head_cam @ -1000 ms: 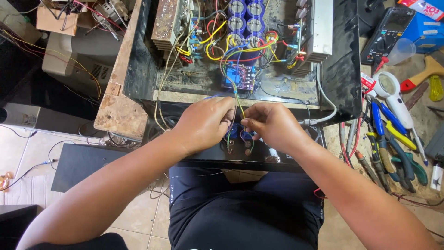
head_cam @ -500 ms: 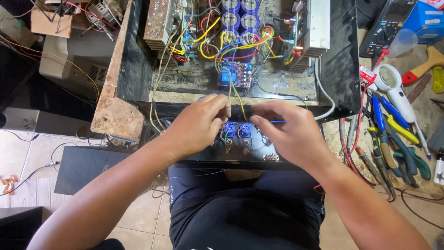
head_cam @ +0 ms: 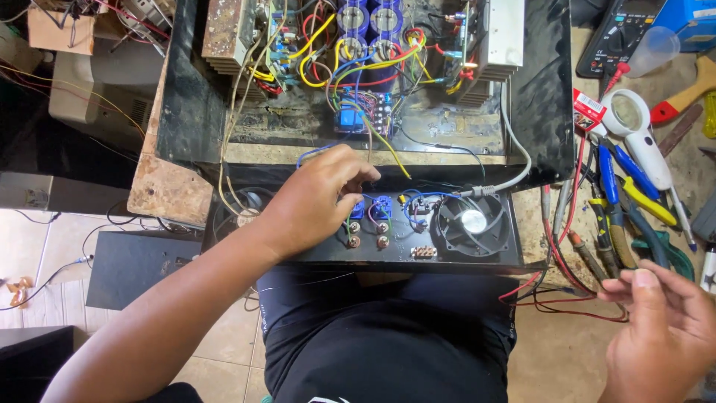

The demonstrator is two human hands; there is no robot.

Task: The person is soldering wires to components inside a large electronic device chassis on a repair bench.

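Note:
An open black amplifier chassis [head_cam: 183, 97] lies on the bench with several coloured wires, blue capacitors [head_cam: 371, 19] and a blue relay [head_cam: 348, 119] inside. Its rear panel [head_cam: 447, 257] faces me, with a round fan [head_cam: 472, 222] and small blue terminals [head_cam: 382, 205]. My left hand [head_cam: 317, 201] rests on this panel, fingers curled at the terminals and their wires; I cannot see whether it pinches one. My right hand [head_cam: 664, 336] hovers low at the right, off the panel, fingers loosely apart and nothing visible in them, just below the hand tools.
Pliers and screwdrivers [head_cam: 634, 198] lie right of the chassis with a white magnifying glass [head_cam: 630, 116] and a multimeter [head_cam: 623, 33]. Red leads [head_cam: 567, 298] trail off the bench edge. Silver heat sinks [head_cam: 503, 37] stand inside the chassis. My lap is below the panel.
My right hand has left the terminals and swung down and to the right, uncovering the fan. The left hand stays on the panel.

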